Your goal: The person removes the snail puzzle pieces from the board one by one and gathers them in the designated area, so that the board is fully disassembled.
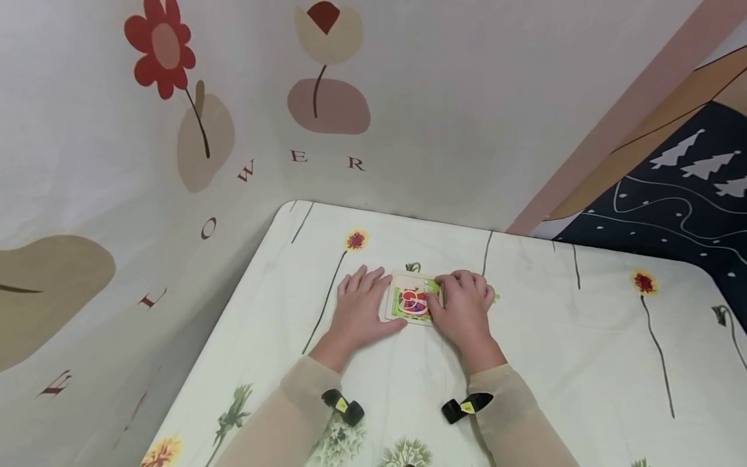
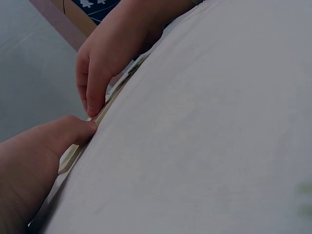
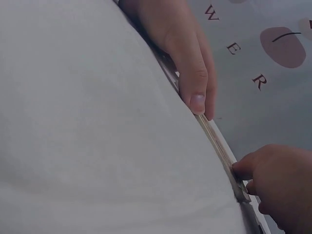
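A small square wooden picture puzzle (image 1: 413, 303) lies flat on the table, a red and blue figure on green inside a pale frame. My left hand (image 1: 364, 311) rests along its left side, fingers straight and spread, with the thumb touching the near edge. On the other side my right hand (image 1: 465, 308) holds the puzzle, its thumb on the picture and its bent fingers over the right edge, covering that part. Seen low in the left wrist view, the board (image 2: 73, 155) is a thin slab. The right wrist view shows its thin edge (image 3: 217, 144) between both hands.
A white cloth with printed flowers covers the table (image 1: 583, 363). Behind and to the left hangs a pale curtain (image 1: 432, 117) with flowers and letters. A dark panel with white trees (image 1: 671, 194) stands at the right. Each sleeve carries a black wrist camera (image 1: 344, 407).
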`<state>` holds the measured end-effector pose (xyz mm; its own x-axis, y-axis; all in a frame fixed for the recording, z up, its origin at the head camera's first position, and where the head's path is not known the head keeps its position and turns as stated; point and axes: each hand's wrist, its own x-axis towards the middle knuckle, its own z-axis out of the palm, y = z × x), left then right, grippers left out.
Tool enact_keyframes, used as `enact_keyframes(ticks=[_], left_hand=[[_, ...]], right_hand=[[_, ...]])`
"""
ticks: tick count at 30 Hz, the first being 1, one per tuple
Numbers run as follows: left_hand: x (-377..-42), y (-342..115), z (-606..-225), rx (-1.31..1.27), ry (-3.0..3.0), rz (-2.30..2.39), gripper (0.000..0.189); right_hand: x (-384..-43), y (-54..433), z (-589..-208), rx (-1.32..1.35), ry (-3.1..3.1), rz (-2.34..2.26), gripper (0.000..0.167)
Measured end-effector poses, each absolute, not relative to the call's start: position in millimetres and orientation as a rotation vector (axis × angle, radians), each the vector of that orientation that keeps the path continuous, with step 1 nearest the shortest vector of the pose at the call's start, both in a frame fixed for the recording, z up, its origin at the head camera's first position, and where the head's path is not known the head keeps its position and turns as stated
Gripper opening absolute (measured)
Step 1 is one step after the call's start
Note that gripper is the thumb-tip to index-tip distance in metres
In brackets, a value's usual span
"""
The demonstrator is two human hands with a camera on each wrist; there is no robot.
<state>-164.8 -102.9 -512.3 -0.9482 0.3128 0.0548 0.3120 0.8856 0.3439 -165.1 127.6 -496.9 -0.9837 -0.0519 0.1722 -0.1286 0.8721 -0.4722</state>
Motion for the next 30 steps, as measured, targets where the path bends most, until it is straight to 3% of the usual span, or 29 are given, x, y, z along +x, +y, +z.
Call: enact_keyframes(ticks=[18, 30], left_hand=[[-166.1, -103.3, -513.6, 0.506, 3.044, 0.556, 0.098], [-165.8, -103.7, -512.2, 0.504, 3.038, 0.553, 0.098]], right_hand=[[-167.7, 124.9, -495.4, -0.027, -2.946, 0.874, 0.046], [-168.8, 123.2, -493.6, 0.029, -2.887, 0.854, 0.041]])
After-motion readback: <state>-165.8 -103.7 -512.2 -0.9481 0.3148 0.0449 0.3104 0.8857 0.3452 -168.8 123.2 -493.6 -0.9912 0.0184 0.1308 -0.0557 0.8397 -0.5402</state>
